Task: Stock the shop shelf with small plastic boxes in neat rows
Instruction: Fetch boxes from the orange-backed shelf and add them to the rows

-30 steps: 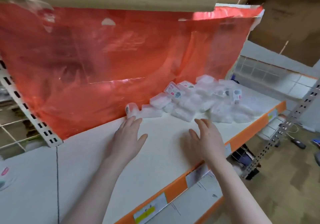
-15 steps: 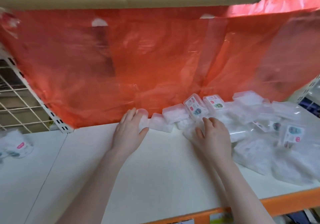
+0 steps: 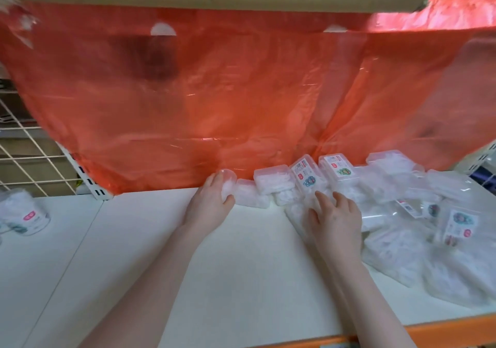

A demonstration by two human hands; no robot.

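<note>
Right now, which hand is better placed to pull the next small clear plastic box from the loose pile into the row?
Right hand: it rests on the loose pile. Left hand grips the row's end box.

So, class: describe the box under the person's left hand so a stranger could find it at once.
Start at the red plastic sheet hanging behind the white shelf. At its bottom edge runs a row of small clear boxes. It is the leftmost box, the one the left hand grips.
</note>
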